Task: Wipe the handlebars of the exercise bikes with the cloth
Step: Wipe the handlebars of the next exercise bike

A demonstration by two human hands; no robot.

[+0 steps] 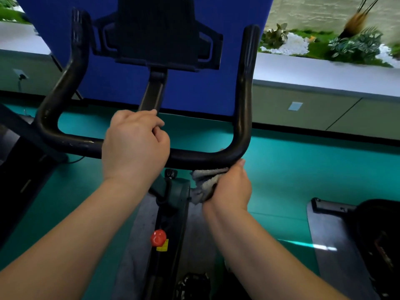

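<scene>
Nearest, a red knob [158,237] sits on the bike frame [173,204]. Right hand [230,187], fingers curled round a grey cloth [204,184], presses it under the handlebar [194,155] at its right bend. Left hand [135,146] grips the crossbar's middle, fingers wrapped. Beyond, both horns rise free over open green floor [303,161], before a blue panel [194,89].

The left hand [135,146] is gripping the middle of the handlebar [244,118]; the right hand [230,187] is pressing a cloth [204,182] under its right bend. A knob [158,237] is sitting below.
</scene>
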